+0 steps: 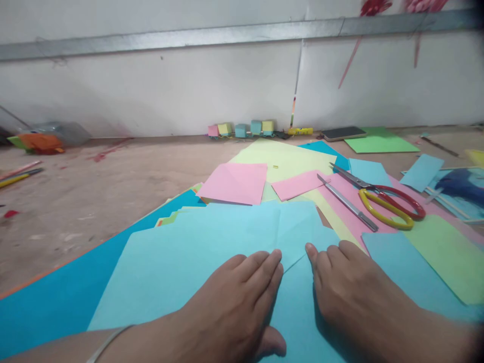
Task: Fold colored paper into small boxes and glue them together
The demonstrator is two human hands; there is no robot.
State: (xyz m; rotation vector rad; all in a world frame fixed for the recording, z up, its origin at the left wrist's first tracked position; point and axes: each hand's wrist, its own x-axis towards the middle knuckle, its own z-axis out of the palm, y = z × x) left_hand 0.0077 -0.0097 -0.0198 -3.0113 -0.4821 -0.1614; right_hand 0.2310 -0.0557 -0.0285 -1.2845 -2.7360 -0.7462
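A folded light blue paper (297, 229) lies on a larger light blue sheet (181, 252), a slanting edge running between my two hands. My left hand (242, 287) rests on the paper with its fingers stretched out together at the left end of that edge. On the right, my right hand (344, 277) presses the paper with curled fingers, its thumb at the edge's other end. What lies under its fingertips is hidden. Beyond the hands are a pink square of paper (236, 182) and a pink strip (297, 185).
Scissors (378, 194) with red and yellow handles and a craft knife (348, 202) lie right of the sheets. Behind are small paper cubes (241, 130), a yellow tube (300, 131), a phone (344, 133) and green paper (381, 140). Pencils (18, 177) lie far left.
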